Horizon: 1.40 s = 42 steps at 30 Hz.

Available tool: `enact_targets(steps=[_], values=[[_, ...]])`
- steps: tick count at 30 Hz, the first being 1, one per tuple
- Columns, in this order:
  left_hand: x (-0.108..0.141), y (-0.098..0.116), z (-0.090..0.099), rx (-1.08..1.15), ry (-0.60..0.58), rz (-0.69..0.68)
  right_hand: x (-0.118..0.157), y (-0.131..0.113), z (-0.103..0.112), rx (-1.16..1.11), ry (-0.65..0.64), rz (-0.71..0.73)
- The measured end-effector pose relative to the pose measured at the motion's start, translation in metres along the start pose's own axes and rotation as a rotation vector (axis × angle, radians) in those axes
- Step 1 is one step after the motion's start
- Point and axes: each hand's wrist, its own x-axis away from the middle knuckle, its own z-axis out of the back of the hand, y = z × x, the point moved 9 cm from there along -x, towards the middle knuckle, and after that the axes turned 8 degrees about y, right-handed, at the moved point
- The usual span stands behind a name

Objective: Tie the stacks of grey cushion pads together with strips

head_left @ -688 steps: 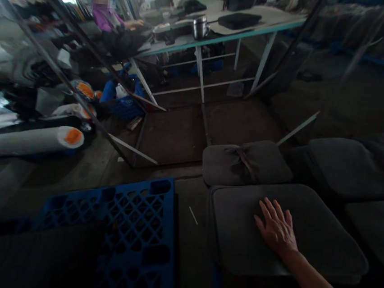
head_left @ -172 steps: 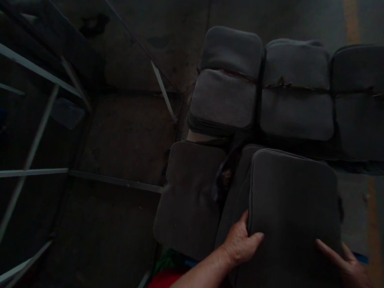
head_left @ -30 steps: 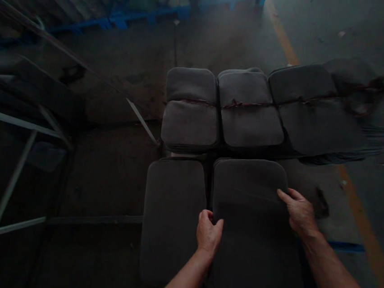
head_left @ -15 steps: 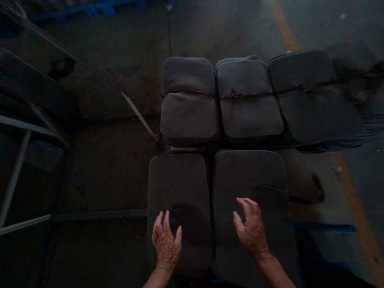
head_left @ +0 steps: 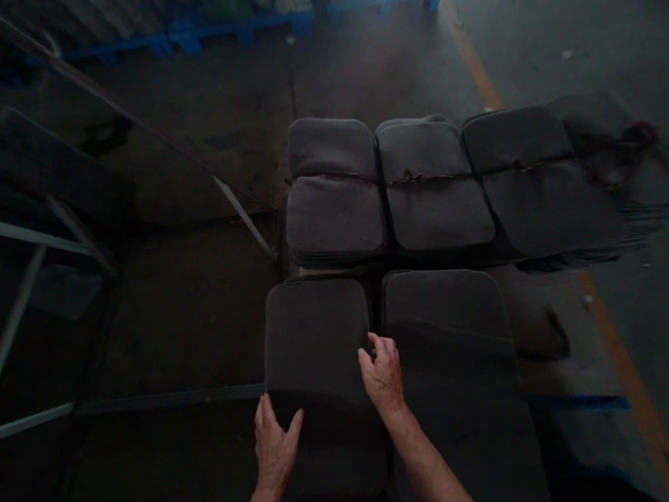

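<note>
Two stacks of dark grey, round-cornered fabric sheets lie side by side in front of me, the left front stack (head_left: 320, 336) and the right front stack (head_left: 450, 333). My left hand (head_left: 275, 446) is at the left edge of the left front stack, thumb apart from the fingers, with nothing held. My right hand (head_left: 383, 372) is by that stack's right edge, near the gap between the two. Its fingers are bent, with a space between them and the thumb. Whether the fingertips touch the sheets is hard to tell in the dim light.
Behind lie tied bundles of similar sheets: a left bundle (head_left: 337, 220), a middle bundle (head_left: 439, 206) and a right bundle (head_left: 551, 209). A metal frame (head_left: 13, 330) stands on the left. Blue pallets (head_left: 243, 29) with wrapped goods are at the back. A yellow floor line (head_left: 620, 357) runs at right.
My right hand has moved left, from above the right front stack to the left one's right edge. My left hand has shifted slightly left and down, to the edge. The view has tilted slightly.
</note>
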Motion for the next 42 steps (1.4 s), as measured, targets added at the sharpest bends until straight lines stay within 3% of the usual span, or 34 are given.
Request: enact_targets(steps=[16, 27, 32, 38, 42], values=[[-0.001, -0.001, -0.003, 0.039, -0.002, -0.045, -0.008, 0.011, -0.005, 0.023, 0.083, -0.169], [-0.005, -0.005, -0.005, 0.058, 0.010, -0.043, 0.003, -0.013, 0.001, -0.148, 0.154, -0.162], [-0.006, -0.004, -0.005, 0.049, -0.003, -0.044, 0.008, -0.025, -0.006, -0.194, 0.054, -0.095], [-0.006, -0.006, -0.004, 0.078, 0.023, -0.042, 0.017, -0.020, -0.021, -0.271, -0.156, -0.061], [-0.007, -0.011, -0.001, 0.126, 0.018, 0.024, 0.034, -0.034, -0.025, -0.336, -0.294, -0.030]])
